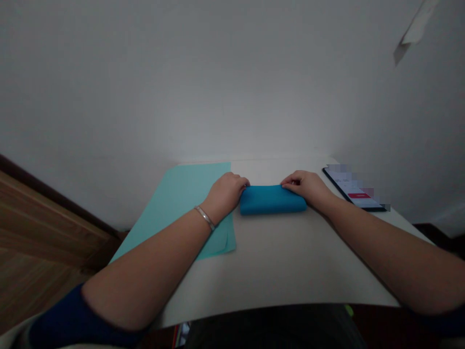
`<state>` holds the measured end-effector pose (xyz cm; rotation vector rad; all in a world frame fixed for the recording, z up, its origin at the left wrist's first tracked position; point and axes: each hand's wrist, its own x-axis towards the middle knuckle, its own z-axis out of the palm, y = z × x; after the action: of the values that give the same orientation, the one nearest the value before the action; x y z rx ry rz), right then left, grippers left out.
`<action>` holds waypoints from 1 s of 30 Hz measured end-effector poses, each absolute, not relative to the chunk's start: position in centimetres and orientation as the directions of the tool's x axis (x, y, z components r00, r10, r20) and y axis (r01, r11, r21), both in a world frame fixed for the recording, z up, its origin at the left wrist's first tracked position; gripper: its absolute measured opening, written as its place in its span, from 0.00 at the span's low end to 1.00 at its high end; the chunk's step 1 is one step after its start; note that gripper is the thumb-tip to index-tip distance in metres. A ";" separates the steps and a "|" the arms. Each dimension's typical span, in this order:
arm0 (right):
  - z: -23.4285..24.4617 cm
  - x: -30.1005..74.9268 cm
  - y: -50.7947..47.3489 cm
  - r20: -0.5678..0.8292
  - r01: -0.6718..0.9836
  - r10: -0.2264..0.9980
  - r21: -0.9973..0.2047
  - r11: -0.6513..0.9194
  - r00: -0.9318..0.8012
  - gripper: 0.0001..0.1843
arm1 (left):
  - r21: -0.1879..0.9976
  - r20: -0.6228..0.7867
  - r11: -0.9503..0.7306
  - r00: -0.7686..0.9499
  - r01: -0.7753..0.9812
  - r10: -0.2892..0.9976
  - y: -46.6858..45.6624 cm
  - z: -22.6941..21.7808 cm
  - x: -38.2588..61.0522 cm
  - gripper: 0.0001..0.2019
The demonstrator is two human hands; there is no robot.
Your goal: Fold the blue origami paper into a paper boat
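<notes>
- Holding a blue folded piece (272,199) crosswise on the white table (279,266), between the left hand (225,193) and the right hand (307,186).
- Pinching its far left corner with the left fingers (244,182), pressing thumb and forefinger together over the edge and hiding the very corner.
- Pinching its far edge again with the right fingers (289,184), bringing the fingertips together a little inward from the right end, and leaving a small dark gap behind the tips.
- Leaving a bare stretch of the far edge showing between the two pinches.
- Turning a rounded near edge towards the body, lying nearer than both sets of fingers and clear of their tips.
- Lying just right of the teal paper (192,186), in the case of the blue folded piece.
- Reaching across that paper with the left forearm (156,264), and wearing a silver bracelet (205,218) at the wrist.
- Passing the right forearm (381,237) beside a dark-edged device (348,186) lying at the table's right side, showing a lit screen partly blurred out.
- Wearing a dark blue sleeve (76,320) at the left elbow.
- Facing a pale wall (236,87), seeing a white scrap (421,24) high on the right and wooden furniture (43,228) on the left.
</notes>
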<state>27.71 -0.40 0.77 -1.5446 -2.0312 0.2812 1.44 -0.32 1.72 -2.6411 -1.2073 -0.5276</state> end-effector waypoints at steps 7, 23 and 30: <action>0.5 27.8 -0.1 0.326 0.817 0.929 -0.477 0.323 -0.177 0.07 | -0.179 0.336 -0.638 0.656 0.749 0.676 -0.9 2.3 1.8 0.09; 0.2 28.6 1.2 0.328 0.869 0.915 -0.349 0.349 -0.236 0.09 | -0.117 0.270 -0.678 0.681 0.725 0.681 0.0 2.2 1.7 0.13; 0.5 28.5 0.9 0.204 0.800 0.941 -0.497 0.338 -0.271 0.11 | -0.077 0.205 -0.666 0.666 0.742 0.717 -0.2 2.8 2.1 0.14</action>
<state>28.48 0.93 0.54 -1.5240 -2.1470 0.4099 2.13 -0.16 2.81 -2.7250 -1.2018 -0.2366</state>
